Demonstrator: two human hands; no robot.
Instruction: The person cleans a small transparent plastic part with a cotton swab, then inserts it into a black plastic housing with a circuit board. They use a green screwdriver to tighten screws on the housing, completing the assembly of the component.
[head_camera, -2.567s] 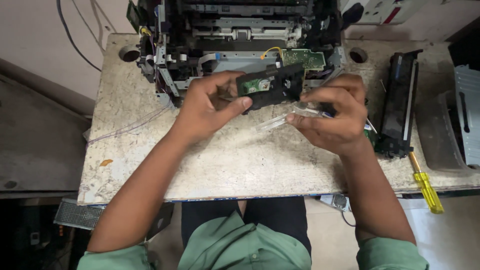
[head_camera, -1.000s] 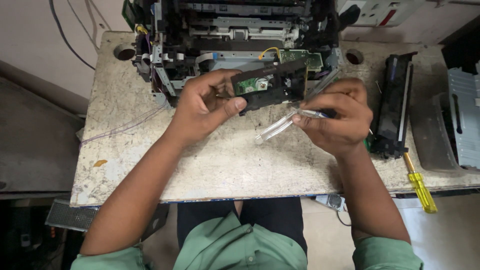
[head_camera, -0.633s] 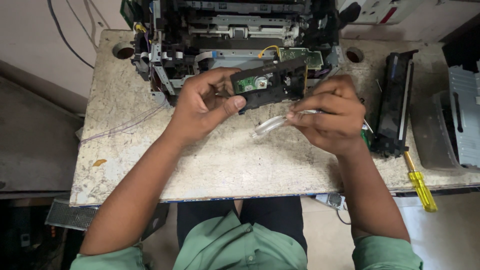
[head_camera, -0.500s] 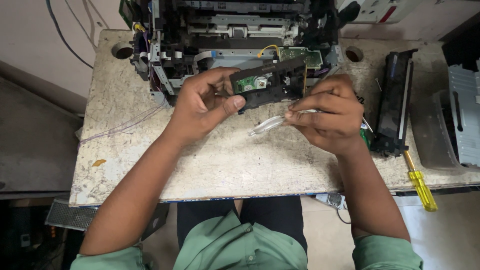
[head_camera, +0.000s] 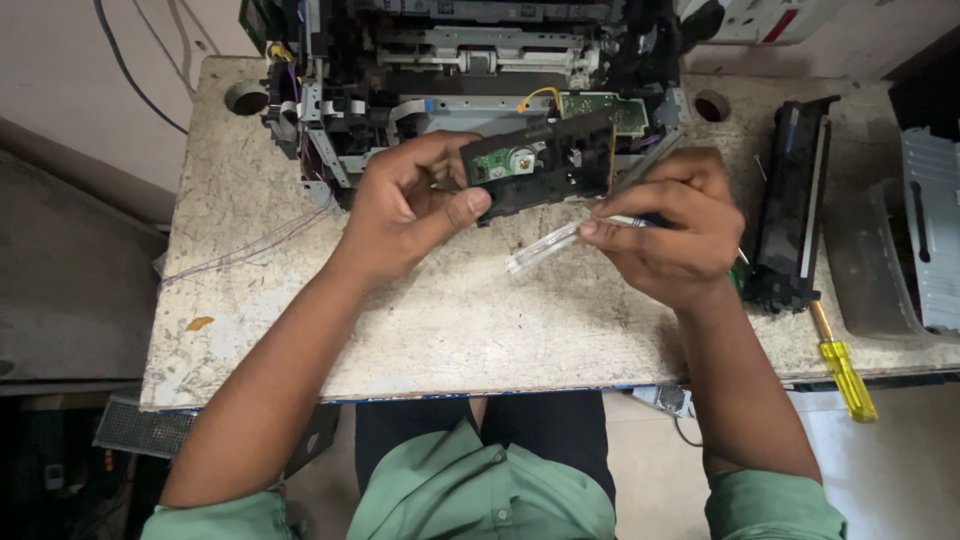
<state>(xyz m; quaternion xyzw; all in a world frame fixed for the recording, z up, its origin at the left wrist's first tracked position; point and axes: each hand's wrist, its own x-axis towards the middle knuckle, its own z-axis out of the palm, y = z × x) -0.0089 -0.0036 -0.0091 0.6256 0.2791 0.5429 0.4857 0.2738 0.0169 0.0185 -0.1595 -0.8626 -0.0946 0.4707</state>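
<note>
My left hand (head_camera: 415, 205) grips a black module with a small green circuit board (head_camera: 545, 165), holding it up over the stone worktop (head_camera: 450, 320) in front of an opened printer chassis (head_camera: 470, 60). My right hand (head_camera: 675, 235) pinches a long clear plastic strip (head_camera: 545, 247) between thumb and fingers, its free end pointing left and down below the module. The strip and the module are close but I cannot tell if they touch.
A black toner cartridge (head_camera: 795, 205) lies right of my right hand. A yellow-handled screwdriver (head_camera: 843, 368) hangs over the table's front right edge. A grey cover panel (head_camera: 930, 240) sits at far right. Thin wires (head_camera: 240, 250) trail across the left of the top.
The module has tilted up slightly in my left hand. My right hand has shifted the clear strip a little, keeping hold of it; both hands stay in nearly the same place.
</note>
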